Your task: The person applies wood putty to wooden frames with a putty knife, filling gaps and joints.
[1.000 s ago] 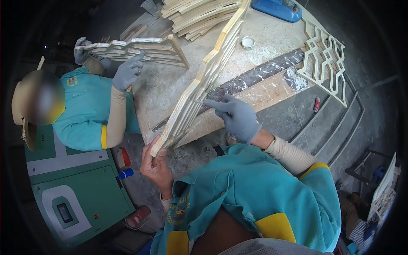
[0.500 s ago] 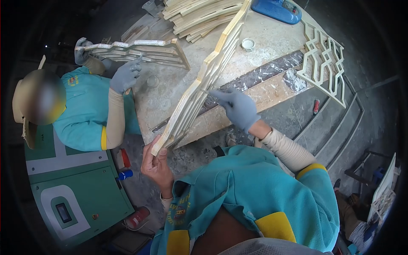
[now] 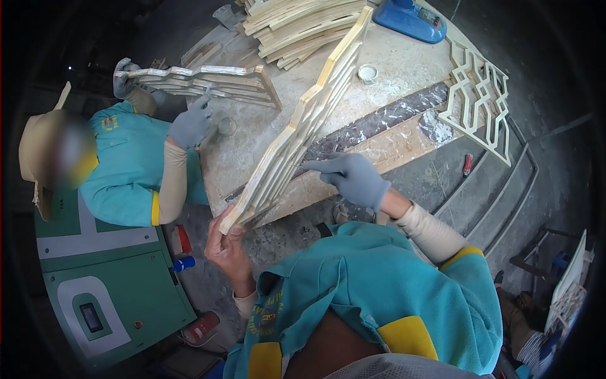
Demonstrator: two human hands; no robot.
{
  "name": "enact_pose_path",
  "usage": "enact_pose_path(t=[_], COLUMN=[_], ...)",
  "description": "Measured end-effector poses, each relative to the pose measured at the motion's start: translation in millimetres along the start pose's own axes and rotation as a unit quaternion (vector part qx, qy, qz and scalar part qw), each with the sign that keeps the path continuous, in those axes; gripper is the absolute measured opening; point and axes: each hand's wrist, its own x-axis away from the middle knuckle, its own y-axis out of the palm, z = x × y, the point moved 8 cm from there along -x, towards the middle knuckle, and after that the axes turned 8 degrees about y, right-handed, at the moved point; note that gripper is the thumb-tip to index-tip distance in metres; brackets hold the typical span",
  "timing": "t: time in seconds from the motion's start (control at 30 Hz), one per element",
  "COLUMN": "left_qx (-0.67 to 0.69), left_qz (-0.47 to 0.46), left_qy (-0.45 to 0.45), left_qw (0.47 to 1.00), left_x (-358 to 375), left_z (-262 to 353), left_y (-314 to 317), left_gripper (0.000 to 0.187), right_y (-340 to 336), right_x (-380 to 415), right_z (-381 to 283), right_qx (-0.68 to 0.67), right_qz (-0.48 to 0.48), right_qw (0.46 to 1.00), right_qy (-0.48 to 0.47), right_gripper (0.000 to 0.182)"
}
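My bare left hand [image 3: 229,252] is closed around the near end of a wooden lattice panel [image 3: 314,95] with a zigzag edge. The panel stands on its long side, slanting up and away over the table, with white filler along parts of its edge. My right hand [image 3: 356,180], in a grey glove, is at the panel's right side. Its index finger points at the slats and the other fingers are curled. A thin tip seems to show past the fingertip, but what the hand holds is hidden.
Across the worktable [image 3: 252,151], a co-worker's gloved hands hold a similar panel [image 3: 208,82]. Wooden strips [image 3: 303,28], a small white cup [image 3: 367,73] and a blue device [image 3: 410,22] are at the back. Another lattice panel [image 3: 478,95] overhangs the right edge. A green cabinet [image 3: 145,284] stands left.
My right hand has moved slightly down and toward me along the panel. The panel has shifted a little with my left hand. The co-worker's nearer hand has moved slightly down.
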Motion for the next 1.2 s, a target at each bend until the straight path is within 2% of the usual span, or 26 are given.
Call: enact_pose_path(t=[0.07, 0.1, 0.17, 0.2, 0.27, 0.37, 0.57, 0.7, 0.77, 0.97, 1.07, 1.2], left_qx=[0.009, 0.018, 0.019, 0.018, 0.014, 0.003, -0.030, -0.049, -0.049, -0.041, -0.032, -0.025], left_qz=[0.005, 0.012, 0.016, 0.019, 0.013, 0.009, 0.003, -0.003, -0.005, -0.001, 0.000, -0.005], left_qy=[0.002, 0.002, -0.005, -0.010, -0.009, -0.006, 0.015, 0.028, 0.026, 0.029, 0.026, 0.027], left_qw=[1.000, 1.000, 1.000, 1.000, 1.000, 1.000, 0.999, 0.998, 0.998, 0.999, 0.999, 0.999], left_x=[-2.2, -2.4, -0.9, -0.1, 1.1, 2.6, 7.7, 12.7, 14.6, 15.9, 15.1, 11.8], left_z=[-6.4, -10.0, -16.7, -19.5, -24.8, -25.0, -22.7, -16.7, -16.8, -18.6, -19.9, -18.7], left_y=[-9.8, -14.6, -23.6, -28.8, -34.6, -35.8, -36.9, -35.1, -34.7, -34.0, -31.9, -31.7], left_gripper=[0.038, 0.040, 0.043, 0.045, 0.047, 0.051, 0.054, 0.054, 0.054, 0.052, 0.052, 0.052], right_y=[-12.9, -20.0, -48.2, -49.7, -65.8, -57.1, -41.7, -38.2, -38.3, -31.6, -45.5, -31.4], right_x=[9.9, 11.9, 16.7, 17.8, 19.4, 14.1, -5.5, -15.9, -18.8, -9.9, -22.9, -19.7], right_z=[2.7, 9.5, 28.9, 32.1, 41.7, 44.4, 28.8, 36.9, 30.6, 18.1, 34.2, 32.5], right_qx=[-0.106, -0.104, -0.035, -0.037, -0.004, 0.035, 0.049, 0.073, 0.146, 0.088, 0.109, 0.129], right_qz=[-0.043, -0.044, 0.074, 0.075, 0.153, 0.178, 0.189, 0.164, 0.154, 0.082, 0.127, 0.136], right_qw=[0.993, 0.993, 0.995, 0.994, 0.983, 0.981, 0.980, 0.981, 0.975, 0.992, 0.983, 0.980], right_qy=[0.032, 0.032, 0.061, 0.064, 0.099, 0.075, 0.040, 0.072, 0.061, 0.023, 0.070, 0.066], right_gripper=[0.043, 0.043, 0.044, 0.044, 0.043, 0.042, 0.041, 0.042, 0.044, 0.042, 0.042, 0.041])
